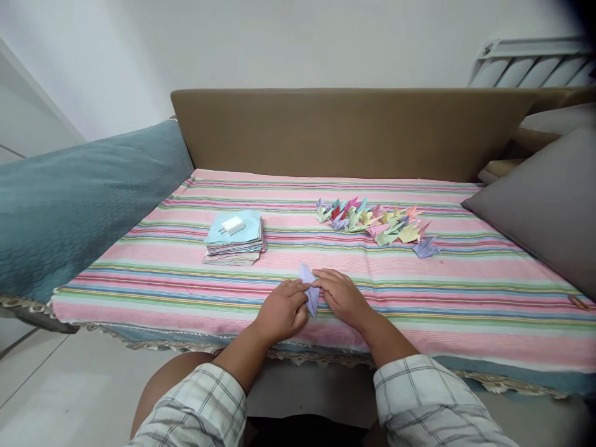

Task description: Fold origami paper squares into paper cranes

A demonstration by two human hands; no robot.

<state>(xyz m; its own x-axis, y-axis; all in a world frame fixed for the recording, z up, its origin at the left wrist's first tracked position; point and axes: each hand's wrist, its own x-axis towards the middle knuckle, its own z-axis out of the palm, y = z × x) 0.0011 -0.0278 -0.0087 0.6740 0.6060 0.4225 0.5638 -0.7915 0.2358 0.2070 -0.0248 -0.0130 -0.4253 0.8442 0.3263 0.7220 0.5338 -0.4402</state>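
Lilac paper (313, 302): lying folded on the striped cloth (162, 297), right of the paper stack (235, 239) and nearer the viewer.
Left hand (282, 310): touching the paper's left side, fingers curling; cannot tell whether pinching.
Right hand (343, 297): touching the right side with fingertips; cannot tell whether pinching.
White charger (233, 225): resting atop the paper stack.
Paper cranes (410, 233): sitting clustered right of the paper stack.
Grey cushion (549, 205): leaning far right of the paper stack.

Lilac paper (312, 303) partly hidden by hands (282, 310) (342, 297), grey cushion (549, 205) cut off
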